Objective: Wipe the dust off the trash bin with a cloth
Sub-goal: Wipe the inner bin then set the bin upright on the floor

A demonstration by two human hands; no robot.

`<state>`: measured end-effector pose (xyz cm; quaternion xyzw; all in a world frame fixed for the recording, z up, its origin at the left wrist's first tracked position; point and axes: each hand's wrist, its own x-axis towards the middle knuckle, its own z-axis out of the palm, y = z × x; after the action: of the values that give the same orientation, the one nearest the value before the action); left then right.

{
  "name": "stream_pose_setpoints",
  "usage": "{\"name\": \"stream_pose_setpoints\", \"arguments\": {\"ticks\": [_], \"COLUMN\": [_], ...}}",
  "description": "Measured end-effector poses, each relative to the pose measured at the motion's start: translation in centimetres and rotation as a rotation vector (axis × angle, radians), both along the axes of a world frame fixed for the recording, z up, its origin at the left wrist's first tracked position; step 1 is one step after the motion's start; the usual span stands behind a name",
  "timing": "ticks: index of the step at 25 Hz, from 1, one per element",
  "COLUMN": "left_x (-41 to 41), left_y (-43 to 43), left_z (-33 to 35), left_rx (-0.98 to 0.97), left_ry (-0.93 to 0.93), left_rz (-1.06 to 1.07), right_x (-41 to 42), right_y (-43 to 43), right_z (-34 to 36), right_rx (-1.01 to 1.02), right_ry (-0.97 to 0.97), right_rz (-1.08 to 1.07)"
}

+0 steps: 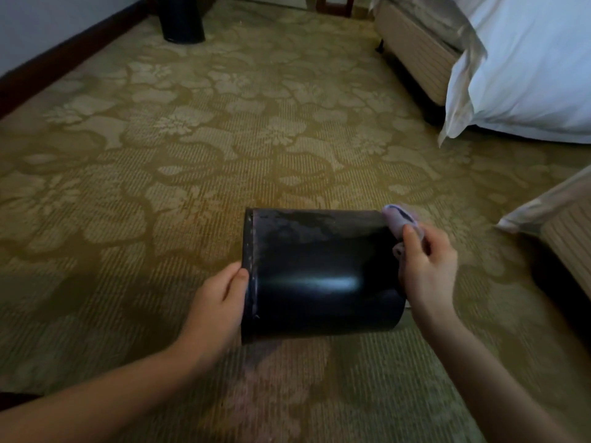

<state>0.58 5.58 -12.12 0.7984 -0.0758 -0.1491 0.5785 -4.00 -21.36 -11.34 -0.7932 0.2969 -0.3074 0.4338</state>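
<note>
Trash bin (319, 270) sideways, axis left-right, wider end at left hand (217, 302).

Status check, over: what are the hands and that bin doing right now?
Left hand grips trash bin rim, bin tipped sideways. Right hand holds cloth against its other end. Dusty patch on upper side. Nothing in the way.

Floral carpet (192, 155), bed (415, 49) (white duvet (527, 75))
</note>
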Motion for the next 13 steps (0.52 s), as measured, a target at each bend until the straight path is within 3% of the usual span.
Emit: {"name": "stream_pose_setpoints", "arguments": {"ticks": [3, 6, 8, 10, 13], "left_x": [0.4, 0.3, 0.4, 0.4, -0.6], "left_y": [0.7, 0.8, 1.0, 1.2, 1.2], "left_z": [-0.9, -1.4, -2.0, -2.6, -2.5], "left_rx": [0.083, 0.12, 0.133, 0.154, 0.16], "left_ry": [-0.152, -0.278, -0.351, -0.367, -0.345], "left_rz": [-0.059, -0.056, -0.046, -0.051, -0.07], "right_x": [0.8, 3.2, 3.9, 4.5, 3.4], "right_y": [3.1, 11.2, 15.6, 13.6, 4.4], "right_z": [-0.6, -0.5, -0.9, -0.7, 0.0], "right_rx": [-0.459, -0.725, -0.817, -0.88, -0.86], "right_ry": [0.14, 0.196, 0.203, 0.152, 0.229], "right_rz": [-0.004, 0.291, 0.445, 0.486, 0.288]}}
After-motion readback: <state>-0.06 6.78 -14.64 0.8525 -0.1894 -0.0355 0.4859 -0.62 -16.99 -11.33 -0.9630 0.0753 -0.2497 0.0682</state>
